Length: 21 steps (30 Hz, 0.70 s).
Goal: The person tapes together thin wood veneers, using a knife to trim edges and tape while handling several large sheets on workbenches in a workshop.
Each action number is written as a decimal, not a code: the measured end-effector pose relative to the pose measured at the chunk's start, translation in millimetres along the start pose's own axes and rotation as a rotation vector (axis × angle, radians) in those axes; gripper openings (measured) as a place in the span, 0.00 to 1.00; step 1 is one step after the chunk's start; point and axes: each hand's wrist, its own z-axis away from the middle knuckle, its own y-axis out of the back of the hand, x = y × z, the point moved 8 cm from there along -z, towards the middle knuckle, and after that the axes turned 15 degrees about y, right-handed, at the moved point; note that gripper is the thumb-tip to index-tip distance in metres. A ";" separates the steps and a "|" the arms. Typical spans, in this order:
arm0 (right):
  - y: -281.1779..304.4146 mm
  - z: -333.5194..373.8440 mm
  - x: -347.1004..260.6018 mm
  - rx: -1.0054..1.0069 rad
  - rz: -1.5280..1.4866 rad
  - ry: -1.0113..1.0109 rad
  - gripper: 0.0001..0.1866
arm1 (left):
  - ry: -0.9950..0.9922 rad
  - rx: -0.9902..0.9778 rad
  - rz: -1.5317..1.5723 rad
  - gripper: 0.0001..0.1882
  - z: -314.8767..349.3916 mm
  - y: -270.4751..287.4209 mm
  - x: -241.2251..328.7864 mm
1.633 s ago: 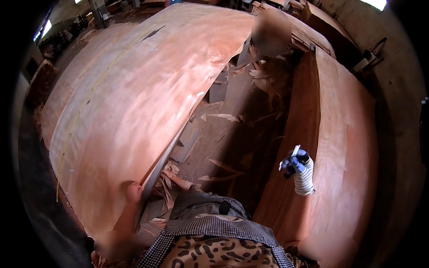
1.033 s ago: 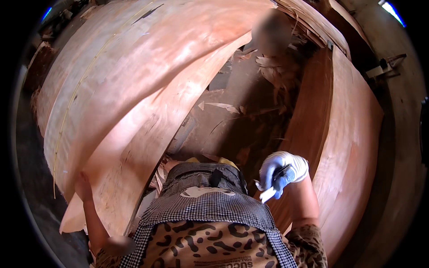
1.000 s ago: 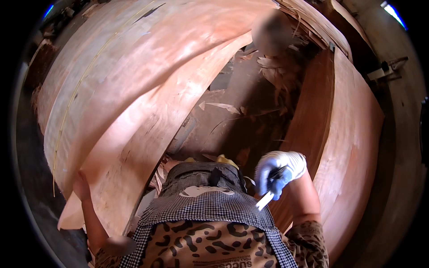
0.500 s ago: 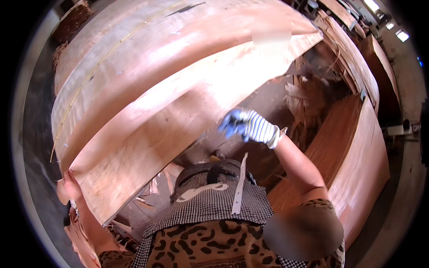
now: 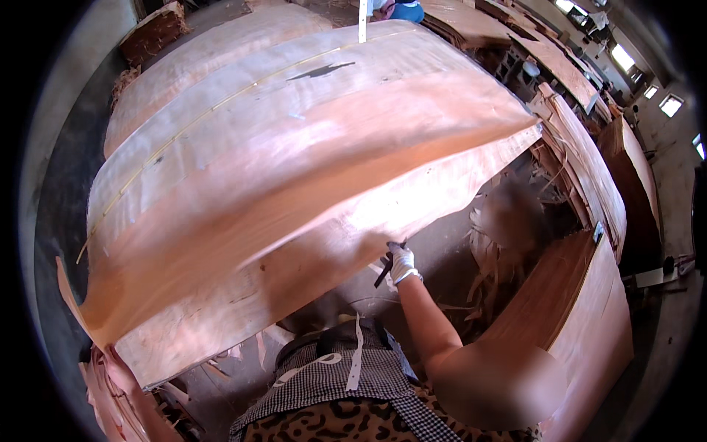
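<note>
A large thin wood veneer sheet bows up above a paler sheet on the stack before me. My left hand, bare, is closed on the near left corner of the upper sheet, whose edge curls up there; its fingertips are partly hidden. My right hand, in a striped white-and-blue glove, grips a slim dark tool beside the near edge of the paler sheet. The tool's exact kind does not show. Its hand casts a shadow on that sheet.
Veneer scraps hang and lie right of my arm. A veneer stack stands at the right, another beyond. A yellow line crosses the main pile, a dark gap near it. A person is at the far side.
My right hand has come down to the near edge of the paler sheet; the dark tool now shows clearly. The upper sheet's raised fold has shifted toward me. The view has tilted up.
</note>
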 end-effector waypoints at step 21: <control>72.2 -8.3 -33.5 -0.009 0.375 0.104 0.07 | 0.111 -0.202 -0.163 0.09 96.9 -25.5 -26.7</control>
